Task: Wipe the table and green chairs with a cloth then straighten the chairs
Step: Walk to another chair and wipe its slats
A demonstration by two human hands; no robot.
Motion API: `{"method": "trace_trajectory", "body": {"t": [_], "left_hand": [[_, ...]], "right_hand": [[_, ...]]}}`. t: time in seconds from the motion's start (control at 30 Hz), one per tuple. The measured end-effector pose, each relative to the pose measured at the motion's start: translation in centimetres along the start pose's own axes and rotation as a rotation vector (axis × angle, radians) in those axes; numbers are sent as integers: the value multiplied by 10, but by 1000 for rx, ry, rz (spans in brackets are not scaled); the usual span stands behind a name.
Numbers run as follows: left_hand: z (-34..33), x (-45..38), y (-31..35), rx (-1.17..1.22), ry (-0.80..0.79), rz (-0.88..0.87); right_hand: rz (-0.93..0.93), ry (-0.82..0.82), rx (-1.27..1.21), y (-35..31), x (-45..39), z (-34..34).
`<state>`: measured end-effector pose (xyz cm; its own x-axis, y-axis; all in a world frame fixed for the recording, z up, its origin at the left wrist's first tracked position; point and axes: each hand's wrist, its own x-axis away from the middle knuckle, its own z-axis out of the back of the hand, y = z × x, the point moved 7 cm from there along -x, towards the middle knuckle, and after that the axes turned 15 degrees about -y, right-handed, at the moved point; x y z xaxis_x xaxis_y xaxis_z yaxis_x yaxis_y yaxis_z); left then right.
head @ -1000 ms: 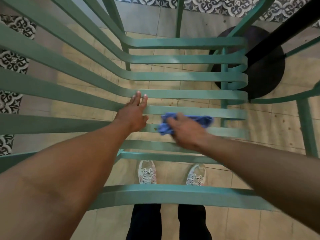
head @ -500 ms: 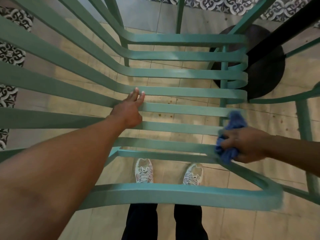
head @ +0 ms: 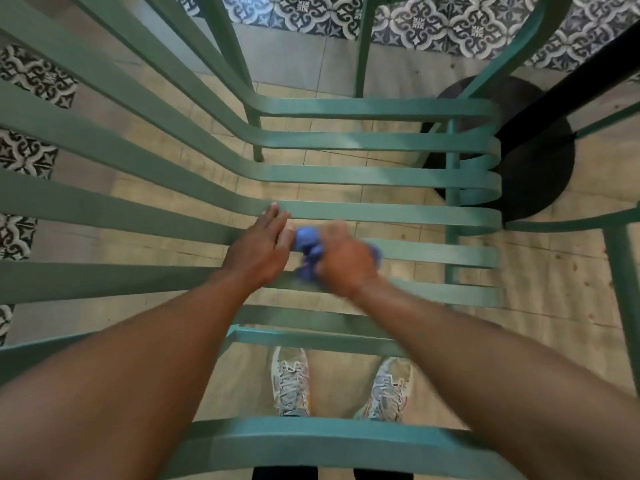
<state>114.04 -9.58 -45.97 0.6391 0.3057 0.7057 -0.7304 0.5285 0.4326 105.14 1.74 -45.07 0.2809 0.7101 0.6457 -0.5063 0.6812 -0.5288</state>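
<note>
I look straight down through a green slatted chair (head: 381,176) at the floor. My left hand (head: 258,249) lies flat on the seat slats near the bend into the backrest, fingers together and holding nothing. Right beside it, my right hand (head: 343,259) is closed on a bunched blue cloth (head: 306,245) pressed onto a middle seat slat. Cloth and left hand nearly touch. The right hand is blurred. The tabletop is out of view.
A black round table base (head: 540,161) with its black post (head: 568,83) stands at the upper right. Part of another green chair (head: 620,271) is at the right edge. My feet in grey sneakers (head: 291,382) stand under the chair's armrest bar (head: 311,441).
My right hand has swept the blue cloth left from the seat's right edge back to the middle, next to my left hand. The left hand has stayed on the slats.
</note>
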Motion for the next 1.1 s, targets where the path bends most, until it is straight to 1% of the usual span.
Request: {"method": "trace_trajectory", "body": {"t": [0.03,0.07,0.13,0.17,0.2,0.23,0.27,0.3,0.33,0.4,0.47,0.5,0.53,0.57,0.6,0.63,0.67,0.7,0.73,0.8,0.83,0.87,0.9,0.93,1.0,1.03,1.1], "left_hand": [[-3,2,-1,-23,-13,-15],[-6,4,-1,-54,-27,-31],[-9,7,-3,-122,-35,-42],[-9,8,-3,-148,-37,-38],[-10,9,-2,-173,-41,-36],[-11,9,-1,-200,-47,-35],[-12,9,0,-224,-46,-34],[-14,7,0,-244,-42,-37],[-14,5,1,-260,-33,-37],[-19,2,-1,-267,-38,-36],[-17,3,-3,-128,-18,-55],[-12,4,-5,-42,20,-63],[-10,5,-6,-31,46,-61],[-10,5,-5,-90,49,-51],[-12,4,-5,-167,36,-41],[-16,2,-5,-226,12,-31],[-17,2,-5,-254,-5,-16],[-18,1,-5,-269,-16,-10],[-19,2,-5,-268,-26,-8],[-18,4,-6,-264,-44,-14],[-17,4,-6,-266,-43,-18],[-17,5,-6,-260,-36,-19],[-17,6,-4,-256,-35,-15],[-17,5,-2,-251,-33,-10],[-18,4,-1,-229,-55,15],[-17,4,-1,-224,-68,24],[-16,2,-1,-232,-80,34]], "right_hand": [[-86,97,-37,38,7,31],[-192,212,-11,80,18,64],[-459,448,10,157,52,122],[-606,593,-41,184,71,138],[-726,731,-101,199,83,144],[-812,830,-151,198,87,141],[-839,883,-188,186,81,131],[-791,878,-217,165,64,118],[-684,842,-236,135,41,103],[-435,686,-173,51,-10,59],[-177,499,-4,-34,-54,20],[-73,418,75,-63,-69,11],[7,342,139,-78,-78,12],[76,280,193,-81,-83,19],[138,241,246,-74,-82,28],[166,239,279,-56,-77,41],[136,295,275,-28,-67,58],[40,403,231,10,-53,80],[-117,539,146,56,-34,106],[-498,789,-113,144,21,153],[-652,854,-222,168,42,170],[-751,877,-263,178,47,178],[-780,875,-258,173,40,182],[-732,867,-217,156,21,181],[-521,808,-97,97,-34,168],[-415,740,-35,61,-65,157],[-212,551,94,-15,-116,124]]}}
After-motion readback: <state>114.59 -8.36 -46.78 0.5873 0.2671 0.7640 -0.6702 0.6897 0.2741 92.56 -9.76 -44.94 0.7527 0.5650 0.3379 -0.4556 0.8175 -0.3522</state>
